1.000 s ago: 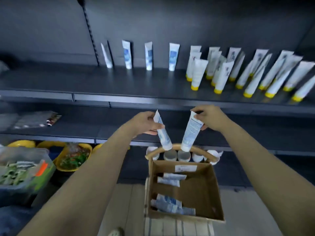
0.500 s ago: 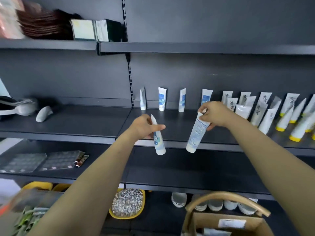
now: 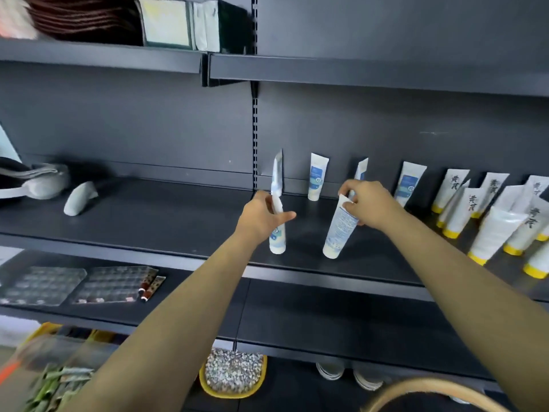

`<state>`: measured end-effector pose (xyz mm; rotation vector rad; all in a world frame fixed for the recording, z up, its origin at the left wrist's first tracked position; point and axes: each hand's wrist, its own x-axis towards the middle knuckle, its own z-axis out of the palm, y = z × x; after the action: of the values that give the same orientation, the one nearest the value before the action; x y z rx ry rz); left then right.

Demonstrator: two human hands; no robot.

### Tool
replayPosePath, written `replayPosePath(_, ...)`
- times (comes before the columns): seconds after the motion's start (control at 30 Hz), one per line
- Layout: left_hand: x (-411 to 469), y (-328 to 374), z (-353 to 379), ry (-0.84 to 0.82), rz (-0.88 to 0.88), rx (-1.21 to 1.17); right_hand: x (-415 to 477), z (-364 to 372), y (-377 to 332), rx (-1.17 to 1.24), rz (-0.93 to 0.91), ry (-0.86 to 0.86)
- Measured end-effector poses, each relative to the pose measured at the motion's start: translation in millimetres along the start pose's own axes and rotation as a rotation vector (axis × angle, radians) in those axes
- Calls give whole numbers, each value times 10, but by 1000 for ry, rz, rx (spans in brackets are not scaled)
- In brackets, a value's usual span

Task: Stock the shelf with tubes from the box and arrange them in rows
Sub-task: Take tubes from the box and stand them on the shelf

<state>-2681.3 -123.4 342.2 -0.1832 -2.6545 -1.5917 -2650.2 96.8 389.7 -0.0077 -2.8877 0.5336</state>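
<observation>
Dark grey metal shelf [image 3: 178, 221] is seen at chest height, and both tubes being stocked are at it, near the front edge.

- Left hand [image 3: 261, 217]: fingers and thumb are curled round the upper half of a white-and-blue tube [image 3: 278, 242]. The thumb tip is stuck out to the right. This left tube is held cap down and nearly upright.
- Right hand [image 3: 370, 203]: the crimped top of a second white tube with blue print [image 3: 338, 230] is pinched between thumb and fingertips. This tube is also held cap down, with its top tilted to the right.
- Both caps are at the shelf board. Whether they actually touch it cannot be told. The two tubes are set apart, side by side.

A back row of four matching blue-labelled tubes [image 3: 318, 181] is stood caps down against the rear panel, spaced apart. The right hand partly covers the third one.

Yellow-capped white tubes [image 3: 493, 233] are crowded in rows on the right of the same shelf.

A grey wrapped item [image 3: 78, 197] is laid on the shelf's left part.

Clear blister trays [image 3: 113, 283] are laid on the shelf below. A yellow bowl of pale pebble-like bits [image 3: 233, 379] is on the lowest level. A curved wooden basket handle [image 3: 430, 388] is cut off at the bottom right.
</observation>
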Motion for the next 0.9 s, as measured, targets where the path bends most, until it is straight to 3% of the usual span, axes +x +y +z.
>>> replayPosePath(0.23, 770, -106, 302, -24, 10, 14, 717, 226, 187, -29, -83, -33)
replayPosePath(0.37, 1119, -119, 400, -34, 40, 9, 972, 250, 238, 195, -95, -217)
replayPosePath(0.53, 1431, -110, 492, -107, 42, -48, 1137, 101, 315, 151, -25, -365)
replayPosePath(0.7, 1733, 15, 697, -280, 106, -39, 1274, -70, 667, 20, 96, -276)
replayPosePath(0.9, 1952, 126, 1023, -371, 178, -68, 1422, -152, 1147, -157, 71, -102)
